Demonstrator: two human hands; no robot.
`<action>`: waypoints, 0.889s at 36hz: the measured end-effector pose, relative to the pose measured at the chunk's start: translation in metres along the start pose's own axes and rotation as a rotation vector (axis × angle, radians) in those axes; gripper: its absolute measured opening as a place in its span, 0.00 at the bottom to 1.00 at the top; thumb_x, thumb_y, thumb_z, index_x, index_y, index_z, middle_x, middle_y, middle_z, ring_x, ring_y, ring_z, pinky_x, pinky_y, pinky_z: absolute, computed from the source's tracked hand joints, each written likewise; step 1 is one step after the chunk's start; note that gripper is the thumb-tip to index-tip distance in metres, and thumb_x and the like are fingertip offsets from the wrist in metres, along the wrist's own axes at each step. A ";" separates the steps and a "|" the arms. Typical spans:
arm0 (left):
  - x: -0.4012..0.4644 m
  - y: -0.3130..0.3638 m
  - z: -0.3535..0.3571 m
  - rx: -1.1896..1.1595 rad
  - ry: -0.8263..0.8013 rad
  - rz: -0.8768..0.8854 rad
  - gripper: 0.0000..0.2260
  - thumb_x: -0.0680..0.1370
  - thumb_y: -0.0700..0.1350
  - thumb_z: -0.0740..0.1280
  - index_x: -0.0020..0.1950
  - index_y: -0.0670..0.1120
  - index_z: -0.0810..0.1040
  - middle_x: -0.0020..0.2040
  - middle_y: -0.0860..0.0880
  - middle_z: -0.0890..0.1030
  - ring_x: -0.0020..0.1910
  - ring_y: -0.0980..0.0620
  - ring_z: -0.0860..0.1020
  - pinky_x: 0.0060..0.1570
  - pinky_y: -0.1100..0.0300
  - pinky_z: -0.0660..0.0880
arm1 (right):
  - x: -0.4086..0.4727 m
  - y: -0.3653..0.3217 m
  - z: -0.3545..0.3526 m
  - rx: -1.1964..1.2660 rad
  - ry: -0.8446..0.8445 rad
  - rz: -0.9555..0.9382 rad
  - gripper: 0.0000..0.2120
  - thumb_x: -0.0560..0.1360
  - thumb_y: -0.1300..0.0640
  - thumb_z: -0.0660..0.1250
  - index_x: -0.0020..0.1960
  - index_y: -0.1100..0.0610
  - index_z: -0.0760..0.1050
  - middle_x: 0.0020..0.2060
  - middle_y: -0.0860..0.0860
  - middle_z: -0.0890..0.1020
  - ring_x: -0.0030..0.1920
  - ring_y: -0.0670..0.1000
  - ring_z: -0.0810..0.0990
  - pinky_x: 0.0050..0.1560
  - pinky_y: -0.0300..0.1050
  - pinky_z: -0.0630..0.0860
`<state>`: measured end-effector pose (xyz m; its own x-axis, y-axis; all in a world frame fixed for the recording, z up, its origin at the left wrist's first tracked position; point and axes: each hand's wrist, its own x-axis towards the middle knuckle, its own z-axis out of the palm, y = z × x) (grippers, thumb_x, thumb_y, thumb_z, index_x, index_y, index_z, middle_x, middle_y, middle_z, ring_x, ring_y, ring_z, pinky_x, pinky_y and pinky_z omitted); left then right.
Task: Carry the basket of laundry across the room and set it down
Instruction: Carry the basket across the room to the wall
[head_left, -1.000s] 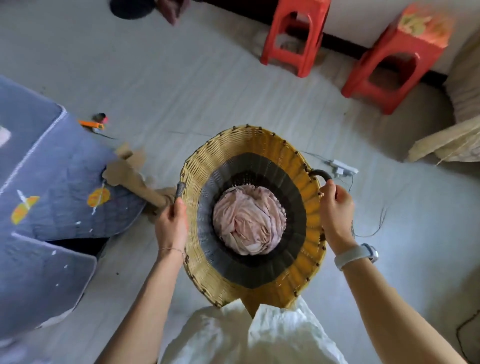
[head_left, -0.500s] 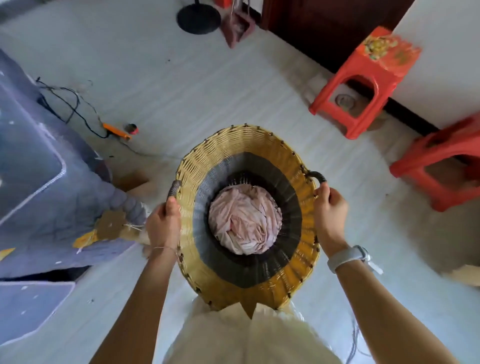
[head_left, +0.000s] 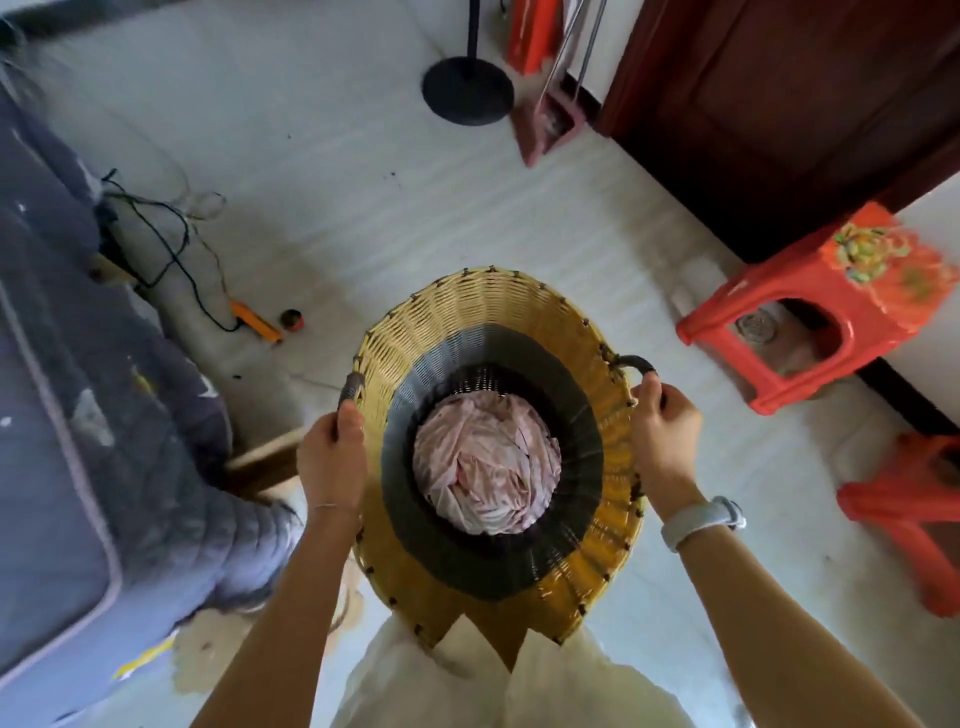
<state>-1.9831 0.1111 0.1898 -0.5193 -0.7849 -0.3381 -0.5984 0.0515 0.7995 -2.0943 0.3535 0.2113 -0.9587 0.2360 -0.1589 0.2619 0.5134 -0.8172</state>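
A round woven basket (head_left: 467, 312), yellow at the rim and dark grey lower down, hangs in front of my body above the floor. Crumpled pale pink laundry (head_left: 485, 462) fills its bottom. My left hand (head_left: 330, 452) is closed around the dark handle on the basket's left side. My right hand (head_left: 662, 431) grips the dark handle on the right side; a pale wristband sits on that wrist. The basket's near rim touches my white clothing.
A grey-blue quilted bed cover (head_left: 78, 415) runs along the left. Black cables (head_left: 156, 234) and an orange tool (head_left: 254, 321) lie on the pale floor. Two red stools (head_left: 810, 312) stand at right, a dark wooden door (head_left: 779, 104) behind them, a black round stand base (head_left: 467, 91) and a dustpan (head_left: 545, 122) ahead.
The view has swung left as I move with the basket: the red stools shifted to the right edge, and the door, stand base and dustpan came into view. Both hands kept their grips.
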 end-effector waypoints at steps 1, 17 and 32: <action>0.016 0.012 0.000 0.000 0.009 0.002 0.18 0.75 0.56 0.56 0.34 0.43 0.70 0.40 0.27 0.76 0.40 0.31 0.74 0.44 0.42 0.73 | 0.011 -0.012 0.011 -0.004 -0.005 -0.002 0.23 0.78 0.50 0.54 0.44 0.71 0.73 0.30 0.57 0.69 0.31 0.54 0.66 0.34 0.50 0.64; 0.259 0.133 0.009 -0.031 0.212 -0.036 0.19 0.80 0.48 0.55 0.48 0.34 0.77 0.43 0.38 0.75 0.44 0.45 0.71 0.44 0.56 0.63 | 0.204 -0.187 0.207 0.016 -0.148 -0.158 0.25 0.78 0.50 0.53 0.46 0.73 0.72 0.32 0.60 0.71 0.33 0.56 0.67 0.35 0.48 0.65; 0.519 0.251 0.015 -0.149 0.341 -0.209 0.17 0.78 0.50 0.56 0.40 0.38 0.75 0.30 0.46 0.69 0.37 0.46 0.69 0.40 0.55 0.65 | 0.388 -0.378 0.423 -0.016 -0.350 -0.218 0.22 0.78 0.53 0.55 0.40 0.72 0.72 0.28 0.58 0.67 0.28 0.50 0.63 0.31 0.44 0.59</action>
<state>-2.4118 -0.2739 0.2083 -0.1495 -0.9295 -0.3372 -0.5619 -0.2008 0.8025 -2.6120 -0.0981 0.2239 -0.9712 -0.1731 -0.1638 0.0474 0.5335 -0.8445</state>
